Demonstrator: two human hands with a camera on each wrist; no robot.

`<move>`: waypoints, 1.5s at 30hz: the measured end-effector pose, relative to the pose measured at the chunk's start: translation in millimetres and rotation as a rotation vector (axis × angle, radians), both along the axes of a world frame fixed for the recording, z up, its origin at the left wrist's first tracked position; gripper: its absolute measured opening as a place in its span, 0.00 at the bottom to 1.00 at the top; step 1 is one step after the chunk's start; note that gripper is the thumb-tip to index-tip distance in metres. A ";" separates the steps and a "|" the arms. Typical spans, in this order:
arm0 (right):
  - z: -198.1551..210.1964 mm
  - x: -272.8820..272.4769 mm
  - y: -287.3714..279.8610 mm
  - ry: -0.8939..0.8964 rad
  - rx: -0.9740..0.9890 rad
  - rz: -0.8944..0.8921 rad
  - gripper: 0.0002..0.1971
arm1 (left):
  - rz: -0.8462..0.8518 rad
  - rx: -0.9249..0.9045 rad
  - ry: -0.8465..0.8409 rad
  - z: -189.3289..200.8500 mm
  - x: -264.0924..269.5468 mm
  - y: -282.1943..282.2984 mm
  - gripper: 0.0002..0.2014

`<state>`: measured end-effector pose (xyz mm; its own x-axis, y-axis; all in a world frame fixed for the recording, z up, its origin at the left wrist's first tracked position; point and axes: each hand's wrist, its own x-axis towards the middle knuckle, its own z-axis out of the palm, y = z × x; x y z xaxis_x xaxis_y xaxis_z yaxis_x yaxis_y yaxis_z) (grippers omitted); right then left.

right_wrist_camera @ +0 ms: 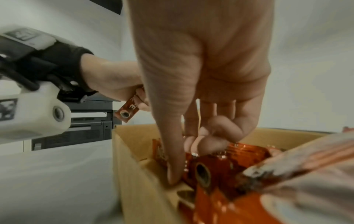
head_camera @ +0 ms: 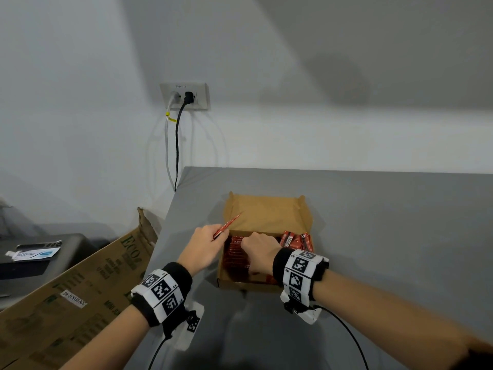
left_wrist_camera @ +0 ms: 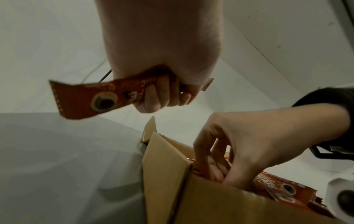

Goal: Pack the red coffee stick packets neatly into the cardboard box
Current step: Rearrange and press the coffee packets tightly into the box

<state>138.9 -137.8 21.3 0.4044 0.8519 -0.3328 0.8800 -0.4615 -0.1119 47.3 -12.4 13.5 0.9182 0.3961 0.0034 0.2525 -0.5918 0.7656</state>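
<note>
the left hand has a curled grip on 1 red packet, held just above the box's left edge. the right hand reaches into the cardboard box on the tabletop, fingers pressing among the packed packets; whether they hold any is unclear.
</note>
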 end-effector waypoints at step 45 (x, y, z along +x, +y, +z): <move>-6.9 12.7 -27.1 0.220 0.235 0.002 0.07 | -0.315 0.549 0.262 2.5 2.1 -7.1 0.06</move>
